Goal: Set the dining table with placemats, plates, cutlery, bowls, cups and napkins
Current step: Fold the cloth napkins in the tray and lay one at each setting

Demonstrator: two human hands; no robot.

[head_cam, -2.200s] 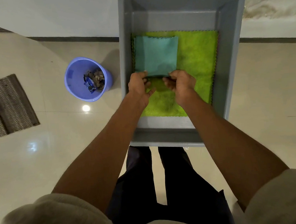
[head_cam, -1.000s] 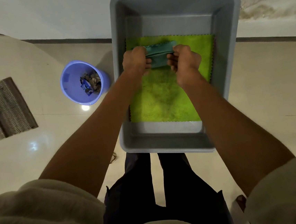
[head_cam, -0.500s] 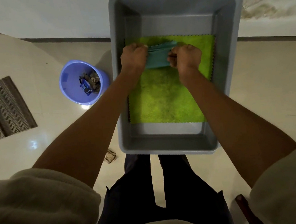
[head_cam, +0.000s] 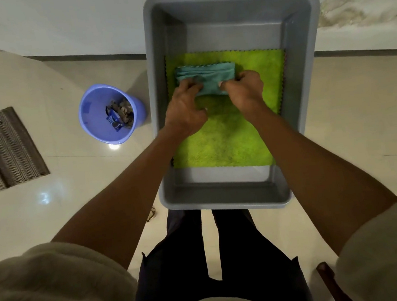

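Two cloths lie in the grey tub (head_cam: 306,72): a green cloth (head_cam: 226,142) lining its floor, and on it a folded teal napkin (head_cam: 207,78). Left hand (head_cam: 185,108) and right hand (head_cam: 243,90) each pinch its near edge. Judged step: folding napkins; next, lift it out together.

A grey tub (head_cam: 228,4) holds a lime-green cloth (head_cam: 228,140) edged with a dark zigzag trim; on it lies a folded teal napkin (head_cam: 209,76) with a similar dark stitched edge. The bucket (head_cam: 110,112) is periwinkle blue, its contents a mix of dark blue and grey-brown. The mat (head_cam: 1,150) shows a brown and cream chevron weave. The floor (head_cam: 358,110) is glossy cream tile with thin dark seams, the wall white, the sleeves (head_cam: 48,286) beige, the trousers (head_cam: 227,256) dark navy
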